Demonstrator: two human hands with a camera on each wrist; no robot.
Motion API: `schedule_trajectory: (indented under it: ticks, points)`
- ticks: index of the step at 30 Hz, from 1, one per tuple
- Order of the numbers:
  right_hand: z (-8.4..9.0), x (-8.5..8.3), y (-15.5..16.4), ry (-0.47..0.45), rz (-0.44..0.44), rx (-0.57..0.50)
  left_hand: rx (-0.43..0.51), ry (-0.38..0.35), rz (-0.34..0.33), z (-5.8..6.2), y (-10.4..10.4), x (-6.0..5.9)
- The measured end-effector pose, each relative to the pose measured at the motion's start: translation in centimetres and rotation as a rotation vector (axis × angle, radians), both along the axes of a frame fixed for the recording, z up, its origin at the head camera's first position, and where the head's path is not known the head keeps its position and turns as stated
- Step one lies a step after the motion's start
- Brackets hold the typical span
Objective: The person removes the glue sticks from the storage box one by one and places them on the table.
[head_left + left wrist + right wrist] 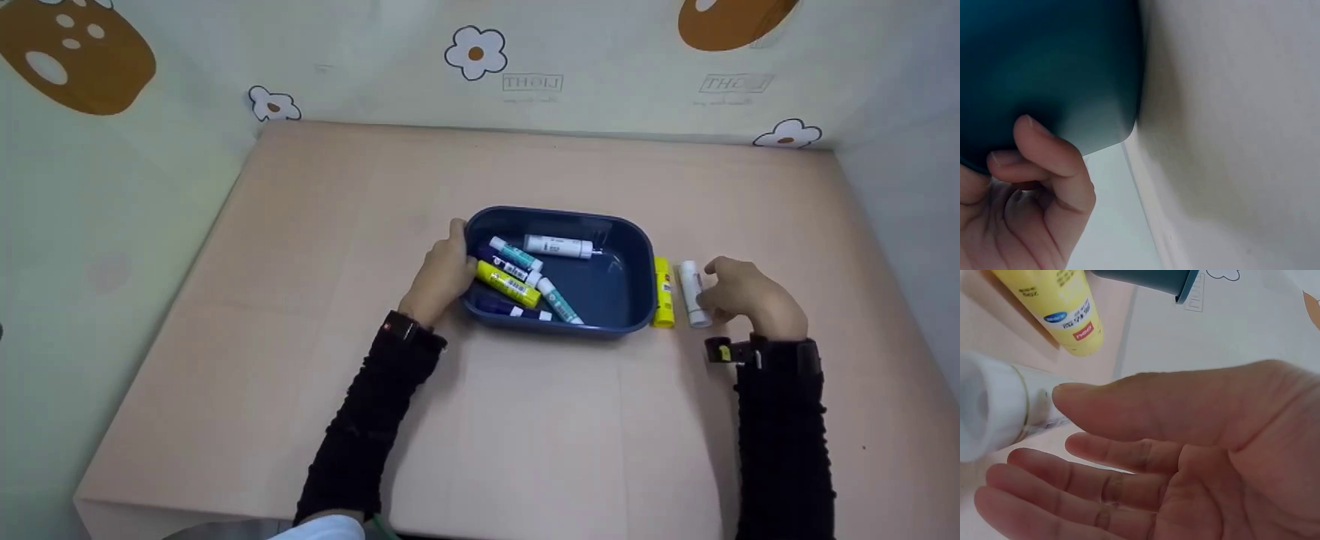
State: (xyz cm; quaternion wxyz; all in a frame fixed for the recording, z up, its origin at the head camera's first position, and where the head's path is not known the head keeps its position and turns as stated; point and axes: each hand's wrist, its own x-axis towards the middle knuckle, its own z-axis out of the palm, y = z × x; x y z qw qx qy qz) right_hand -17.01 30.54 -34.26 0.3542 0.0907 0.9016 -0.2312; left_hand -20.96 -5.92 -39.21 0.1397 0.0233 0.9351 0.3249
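My left hand (441,274) grips the left end of a dark blue plastic bin (604,298), thumb by the rim and bent fingertips (1030,132) against the outer wall. Inside the bin lie several glue sticks: a yellow one (508,283), white-and-teal ones (559,301), dark purple ones and a white tube (559,246). Right of the bin, a yellow glue stick (663,292) and a white glue stick (691,294) lie side by side on the table. My right hand (750,295) is at the white stick, its thumb against or just over the barrel, the other fingers extended and loose.
The bin stands on a beige-covered table (300,375). Pale walls with flower and brown spotted prints (475,54) rise behind it and at the sides. The table's front edge runs near the person's body.
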Motion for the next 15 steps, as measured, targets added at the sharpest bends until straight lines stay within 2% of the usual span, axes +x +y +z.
schedule_trajectory:
  ticks: [4,9,15]
  points:
    - [0.3,0.0,-0.2,0.044,0.023,0.036,-0.002,-0.001,0.001,0.0,0.0,0.0]
    - [1.0,0.2,-0.7,0.166,0.049,0.052,0.003,-0.005,0.000,0.1,0.0,0.1]
    - [1.8,0.6,-1.8,0.321,0.034,0.033,0.010,0.002,-0.008,0.1,0.0,0.1]
